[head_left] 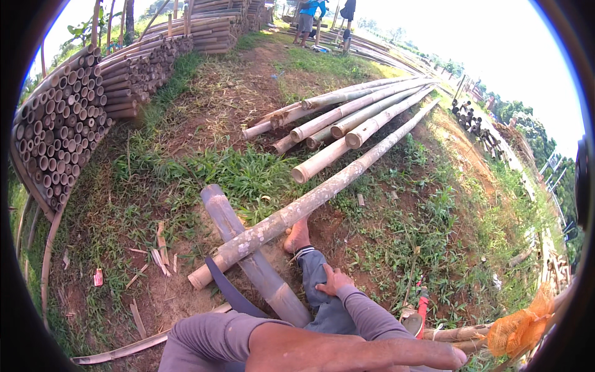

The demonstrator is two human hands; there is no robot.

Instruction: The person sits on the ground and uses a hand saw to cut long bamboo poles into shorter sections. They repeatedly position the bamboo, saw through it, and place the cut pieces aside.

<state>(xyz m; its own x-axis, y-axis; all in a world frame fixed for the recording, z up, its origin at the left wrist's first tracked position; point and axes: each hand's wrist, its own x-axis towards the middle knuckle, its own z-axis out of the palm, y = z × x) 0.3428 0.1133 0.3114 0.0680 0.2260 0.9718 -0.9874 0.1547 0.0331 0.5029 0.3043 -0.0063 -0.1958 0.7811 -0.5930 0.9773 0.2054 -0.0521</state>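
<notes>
Left hand (pixel 403 354) stretches flat and empty, right hand (pixel 333 280) seemingly open on the knee, bamboo pole (pixel 310 201) lying ahead.

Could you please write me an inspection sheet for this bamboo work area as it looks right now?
Surface: bare reddish soil with patchy green grass.
Job's things: long pale mottled bamboo pole lies across a short thick grey bamboo section; a bare foot is at the pole, contact unclear; dark curved blade beneath.
Clutter: bamboo splinters, small red wrapper, red-handled tool, orange mesh netting.
Hands: left hand stretched out flat across the foreground, empty; right hand rests on the grey trouser knee, fingers holding nothing.
Cables: nothing seen.
Surroundings: stacked cut bamboo tubes at left, loose pile of pale poles ahead, two people standing far off.
</notes>
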